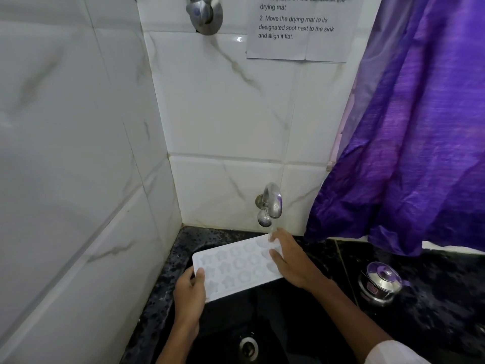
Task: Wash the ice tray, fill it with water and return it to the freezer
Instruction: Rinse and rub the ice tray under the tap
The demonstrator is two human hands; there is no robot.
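Observation:
A white ice tray (237,267) with star and round moulds is held above the black sink (225,324), its cavities facing up. My left hand (189,292) grips its near left end, thumb on top. My right hand (290,260) lies on the tray's far right end with fingers spread flat over the moulds. A chrome tap (270,204) sticks out of the tiled wall just above that end, and a thin stream of water falls from it beside my right fingertips.
The sink drain (248,348) lies below the tray. A small steel pot with a glass lid (380,283) stands on the black speckled counter at the right. A purple curtain (409,143) hangs at the right. A printed note (299,27) is stuck on the wall.

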